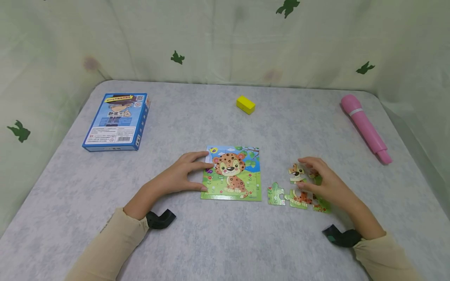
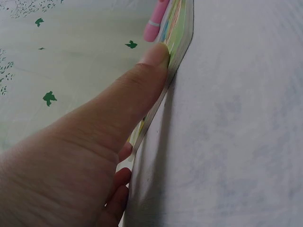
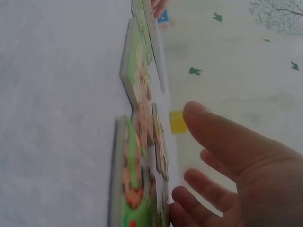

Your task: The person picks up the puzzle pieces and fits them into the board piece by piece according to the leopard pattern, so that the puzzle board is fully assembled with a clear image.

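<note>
A square puzzle board (image 1: pixel 233 173) with a spotted leopard cub picture lies mid-table. My left hand (image 1: pixel 181 173) rests at its left side, fingers reaching onto the upper left edge. In the left wrist view the thumb (image 2: pixel 154 56) presses on the board's rim. Several loose puzzle pieces (image 1: pixel 276 194) lie to the right of the board. Over them is my right hand (image 1: pixel 328 182), thumb and fingers spread around a puzzle piece with the cub's face (image 1: pixel 297 171). The right wrist view has the thumb (image 3: pixel 213 127) apart from the fingers, no piece between them. The palm covers some pieces.
A blue box (image 1: pixel 116 121) lies at the back left of the table. Behind the board sits a yellow block (image 1: pixel 245 105). At the back right is a pink stick-shaped object (image 1: pixel 367 128) with a rounded head. A pale curtain (image 1: pixel 225 39) hangs behind the table.
</note>
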`<action>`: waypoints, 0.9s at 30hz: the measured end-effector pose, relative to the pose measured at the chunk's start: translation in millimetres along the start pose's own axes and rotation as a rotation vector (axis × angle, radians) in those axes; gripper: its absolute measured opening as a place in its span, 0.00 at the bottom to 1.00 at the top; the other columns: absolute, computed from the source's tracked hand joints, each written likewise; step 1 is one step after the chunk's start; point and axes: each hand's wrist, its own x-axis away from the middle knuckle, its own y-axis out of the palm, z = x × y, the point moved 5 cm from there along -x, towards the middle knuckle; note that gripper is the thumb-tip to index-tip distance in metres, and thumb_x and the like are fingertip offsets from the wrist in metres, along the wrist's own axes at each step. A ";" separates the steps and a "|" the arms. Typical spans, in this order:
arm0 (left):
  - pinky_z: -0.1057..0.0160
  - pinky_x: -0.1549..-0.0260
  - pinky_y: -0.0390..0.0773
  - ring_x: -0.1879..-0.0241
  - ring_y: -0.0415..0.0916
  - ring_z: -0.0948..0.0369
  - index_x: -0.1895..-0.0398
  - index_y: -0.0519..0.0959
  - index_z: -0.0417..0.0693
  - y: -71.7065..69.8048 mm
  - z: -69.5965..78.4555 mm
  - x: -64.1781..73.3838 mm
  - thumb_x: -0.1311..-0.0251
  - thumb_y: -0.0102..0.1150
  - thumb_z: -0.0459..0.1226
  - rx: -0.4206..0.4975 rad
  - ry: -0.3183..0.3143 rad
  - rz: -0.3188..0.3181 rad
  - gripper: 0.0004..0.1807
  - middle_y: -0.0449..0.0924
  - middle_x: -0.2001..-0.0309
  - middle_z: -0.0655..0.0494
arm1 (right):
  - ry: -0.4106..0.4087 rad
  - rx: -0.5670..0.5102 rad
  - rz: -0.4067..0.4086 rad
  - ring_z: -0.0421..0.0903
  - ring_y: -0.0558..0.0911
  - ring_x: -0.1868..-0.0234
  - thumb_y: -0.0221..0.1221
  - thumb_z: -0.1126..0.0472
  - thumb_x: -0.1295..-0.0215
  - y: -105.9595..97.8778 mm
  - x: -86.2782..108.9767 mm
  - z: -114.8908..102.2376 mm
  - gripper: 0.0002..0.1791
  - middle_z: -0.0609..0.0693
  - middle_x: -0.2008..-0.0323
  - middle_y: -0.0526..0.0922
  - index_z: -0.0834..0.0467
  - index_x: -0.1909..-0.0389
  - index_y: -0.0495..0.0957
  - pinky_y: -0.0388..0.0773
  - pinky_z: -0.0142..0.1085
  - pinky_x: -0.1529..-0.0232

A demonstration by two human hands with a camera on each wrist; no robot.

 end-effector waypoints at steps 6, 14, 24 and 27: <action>0.47 0.42 0.51 0.35 0.45 0.52 0.42 0.72 0.56 0.8 -0.8 -0.4 0.56 0.63 0.57 0.006 -0.005 -0.006 0.36 0.52 0.34 0.53 | -0.015 0.025 -0.056 0.46 0.68 0.53 0.62 0.61 0.45 -0.8 1.2 9.9 0.32 0.54 0.47 0.67 0.61 0.40 0.63 0.63 0.27 0.55; 0.47 0.42 0.51 0.35 0.45 0.52 0.42 0.72 0.57 0.9 -1.5 -0.2 0.56 0.63 0.58 0.007 -0.011 -0.007 0.36 0.52 0.34 0.53 | -0.074 0.112 -0.057 0.49 0.67 0.47 0.60 0.64 0.43 2.0 0.2 9.2 0.25 0.54 0.46 0.70 0.59 0.42 0.70 0.65 0.42 0.51; 0.47 0.42 0.51 0.35 0.45 0.52 0.41 0.71 0.58 1.2 -1.2 -0.1 0.56 0.60 0.60 -0.019 -0.007 -0.014 0.36 0.51 0.33 0.54 | -0.140 0.135 0.016 0.50 0.69 0.50 0.63 0.69 0.47 2.9 -0.4 -4.2 0.24 0.54 0.51 0.71 0.63 0.47 0.73 0.70 0.45 0.57; 0.46 0.42 0.52 0.35 0.45 0.52 0.41 0.71 0.57 1.4 0.2 0.5 0.55 0.60 0.61 -0.027 -0.005 -0.015 0.36 0.51 0.33 0.53 | -0.187 0.132 0.051 0.48 0.69 0.52 0.63 0.71 0.50 2.9 -2.3 -19.1 0.26 0.54 0.51 0.71 0.63 0.46 0.73 0.71 0.40 0.59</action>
